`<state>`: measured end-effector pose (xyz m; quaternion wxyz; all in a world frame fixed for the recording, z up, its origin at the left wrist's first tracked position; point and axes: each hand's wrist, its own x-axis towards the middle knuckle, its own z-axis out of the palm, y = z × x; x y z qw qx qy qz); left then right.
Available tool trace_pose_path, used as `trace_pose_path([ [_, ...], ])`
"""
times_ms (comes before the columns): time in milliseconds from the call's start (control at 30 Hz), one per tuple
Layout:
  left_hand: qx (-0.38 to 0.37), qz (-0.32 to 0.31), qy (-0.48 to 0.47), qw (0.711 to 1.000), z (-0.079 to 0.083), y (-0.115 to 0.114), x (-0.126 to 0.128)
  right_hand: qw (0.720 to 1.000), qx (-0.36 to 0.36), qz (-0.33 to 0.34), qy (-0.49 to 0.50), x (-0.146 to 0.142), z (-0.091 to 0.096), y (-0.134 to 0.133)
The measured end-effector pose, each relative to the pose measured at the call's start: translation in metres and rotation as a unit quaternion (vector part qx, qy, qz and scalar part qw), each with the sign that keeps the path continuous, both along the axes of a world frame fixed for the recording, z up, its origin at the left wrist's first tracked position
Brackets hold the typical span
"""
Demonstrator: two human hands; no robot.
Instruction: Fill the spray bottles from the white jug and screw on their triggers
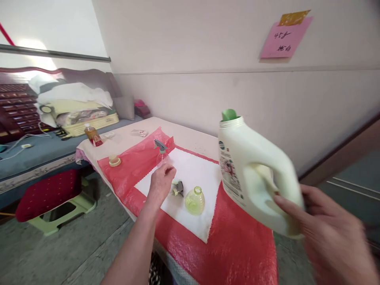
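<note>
My right hand grips a pale green detergent jug by its lower handle side. The jug is tilted and held above the right side of the table, its open neck with a green spout insert facing up. My left hand is closed in a loose fist over the white cloth, with nothing visible in it. Just beyond it stands a clear spray bottle with a grey trigger head, partly hidden by that hand. Beside the hand lie a detached trigger sprayer and an uncapped translucent green bottle.
Red plastic sheeting covers much of the table. A round pale cap and a bottle of amber liquid are at the left. A red-topped stool stands beside the table; a bed and a suitcase are behind.
</note>
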<state>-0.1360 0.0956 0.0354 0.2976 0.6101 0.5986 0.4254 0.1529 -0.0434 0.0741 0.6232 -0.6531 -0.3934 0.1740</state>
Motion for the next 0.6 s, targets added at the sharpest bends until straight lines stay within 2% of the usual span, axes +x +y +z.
trace_pose_path([
  [67, -0.055, -0.014, 0.212, 0.976, -0.012, 0.008, -0.005, 0.997, -0.015, 0.064, 0.051, -0.008, -0.027, 0.028],
  [133, -0.102, -0.030, 0.327, 0.939, -0.026, 0.012, -0.003, 0.992, -0.017, 0.100, 0.070, -0.016, -0.060, 0.054],
  [233, -0.127, -0.057, 0.362, 0.922, -0.049, 0.015, 0.006, 0.985, 0.014, 0.136, 0.108, -0.029, -0.106, 0.082],
  [300, -0.137, -0.071, 0.371, 0.916, -0.064, 0.017, 0.013, 0.980, 0.021, 0.160, 0.120, -0.035, -0.127, 0.095],
  [367, -0.141, -0.078, 0.372, 0.914, -0.078, 0.017, 0.017, 0.977, 0.008, 0.177, 0.117, -0.039, -0.140, 0.102],
  [467, -0.141, -0.073, 0.357, 0.921, -0.088, 0.017, 0.019, 0.976, -0.017, 0.193, 0.099, -0.040, -0.146, 0.106],
  [533, -0.138, -0.057, 0.336, 0.930, -0.085, 0.021, 0.015, 0.978, -0.031, 0.190, 0.079, -0.038, -0.146, 0.104],
  [600, -0.131, -0.034, 0.304, 0.943, -0.074, 0.026, 0.008, 0.982, -0.043, 0.175, 0.057, -0.033, -0.144, 0.098],
])
